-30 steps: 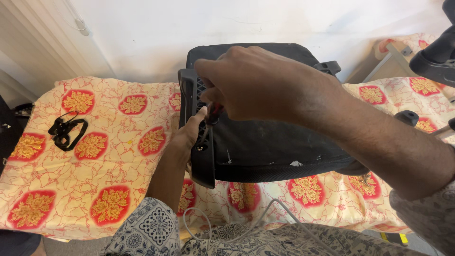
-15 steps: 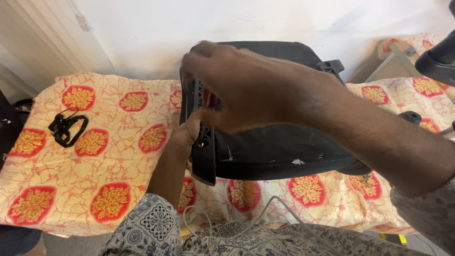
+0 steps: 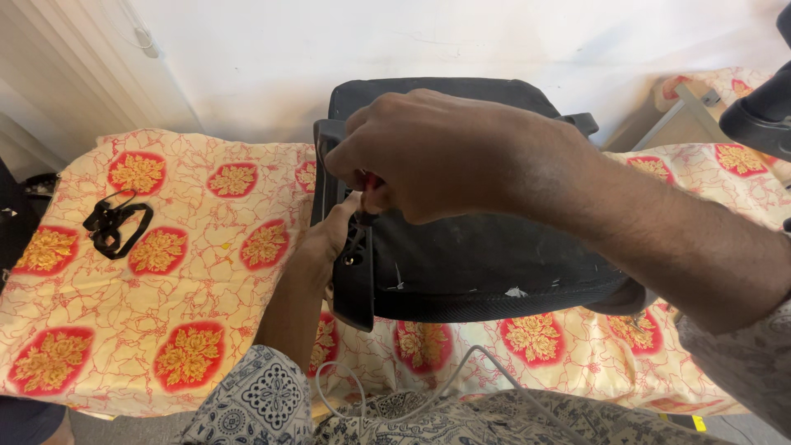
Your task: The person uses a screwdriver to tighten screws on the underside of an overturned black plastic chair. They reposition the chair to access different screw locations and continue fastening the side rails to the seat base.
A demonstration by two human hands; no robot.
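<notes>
One patterned cloth (image 3: 189,272), cream with red and gold medallions, covers the whole surface I look down on, and a black seat cushion (image 3: 486,255) lies at its centre against the white wall (image 3: 412,41). My right hand (image 3: 437,156) is closed around a small red-tipped tool (image 3: 368,183) at the cushion's left edge and blocks my view of the tool's tip, while my left hand (image 3: 329,239) presses against the black plastic bracket (image 3: 354,280) just below; whether its fingers are clamped I cannot tell. A black strap (image 3: 111,224) lies well apart on the left, and a thin white cable (image 3: 461,371) crosses my lap.
</notes>
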